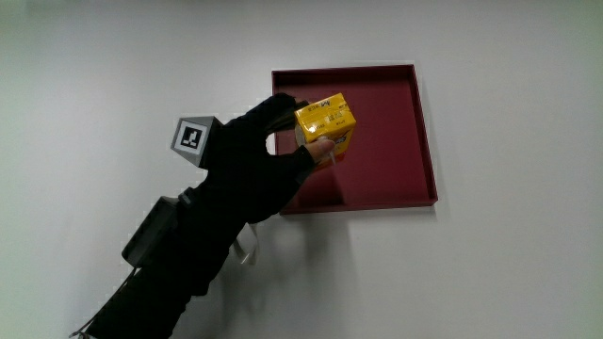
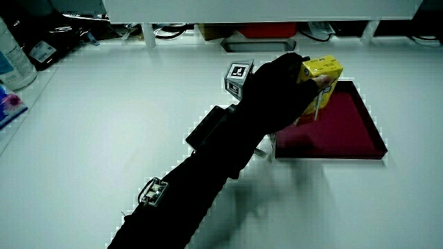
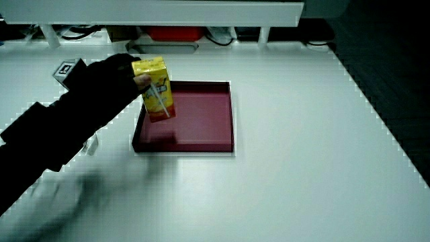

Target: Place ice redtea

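Main view: the hand [image 1: 247,174] — fingers pinching the yellow ice redtea carton [image 1: 326,123] — holds the carton over the dark red tray [image 1: 426,141] on the white tabletop [image 1: 509,264]. In both side views the carton [image 2: 320,88] [image 3: 155,89] stands upright in the grasp above the tray [image 2: 346,149] [image 3: 201,144], a white straw [image 3: 159,101] attached to its side — contact with the tray floor cannot be determined.
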`<state>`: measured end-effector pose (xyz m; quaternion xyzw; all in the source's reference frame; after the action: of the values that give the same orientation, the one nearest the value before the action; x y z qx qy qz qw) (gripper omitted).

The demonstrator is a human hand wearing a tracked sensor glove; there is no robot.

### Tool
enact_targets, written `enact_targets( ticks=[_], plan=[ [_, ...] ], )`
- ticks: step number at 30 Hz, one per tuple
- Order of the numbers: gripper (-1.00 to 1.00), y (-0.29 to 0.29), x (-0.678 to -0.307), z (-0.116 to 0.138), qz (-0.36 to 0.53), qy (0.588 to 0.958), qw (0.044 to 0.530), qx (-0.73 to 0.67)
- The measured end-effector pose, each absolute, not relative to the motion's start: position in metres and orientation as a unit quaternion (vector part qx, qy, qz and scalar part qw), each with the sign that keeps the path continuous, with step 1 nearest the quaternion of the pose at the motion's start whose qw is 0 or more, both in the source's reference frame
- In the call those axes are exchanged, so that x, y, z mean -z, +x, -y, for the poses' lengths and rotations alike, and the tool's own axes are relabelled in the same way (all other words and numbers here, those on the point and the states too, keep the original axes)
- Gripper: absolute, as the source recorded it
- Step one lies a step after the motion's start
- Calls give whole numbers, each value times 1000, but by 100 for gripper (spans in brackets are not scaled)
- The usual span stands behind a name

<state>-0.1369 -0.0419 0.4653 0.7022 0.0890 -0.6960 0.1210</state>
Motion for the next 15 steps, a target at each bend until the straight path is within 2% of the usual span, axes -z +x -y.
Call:
enact_targets(
  ticks=[8, 12, 15],
  plan=[
    [0, -137, -491, 34, -61, 709, 122, 692],
    [0, -136, -500, 31, -59, 731, 124, 669],
    [0, -137, -507, 28, -56, 730, 124, 670]
  ],
)
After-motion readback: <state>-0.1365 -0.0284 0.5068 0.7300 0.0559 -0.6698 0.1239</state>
